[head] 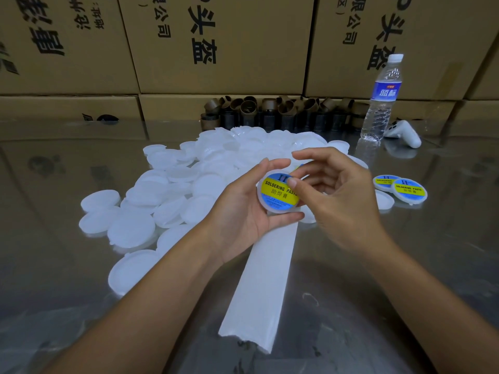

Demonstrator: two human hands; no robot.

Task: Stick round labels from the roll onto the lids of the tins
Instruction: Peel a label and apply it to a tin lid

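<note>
My left hand (243,209) grips a white round lid (275,209) by its rim, above the table's middle. A blue and yellow round label (278,194) reading "SOLDERING PASTE" lies on that lid. My right hand (337,193) hovers over it, its thumb tip pressing the label's upper edge, the other fingers curled loosely. A white strip of backing paper (264,287) runs from under the hands toward me. Several plain white lids (167,198) lie heaped to the left and behind. Two labelled lids (409,190) sit to the right.
The table (67,265) is shiny metal. A water bottle (382,98) stands at the back right beside a white controller (405,133). Several brown cardboard cores (270,112) line the back edge. Cardboard boxes (229,44) form a wall behind.
</note>
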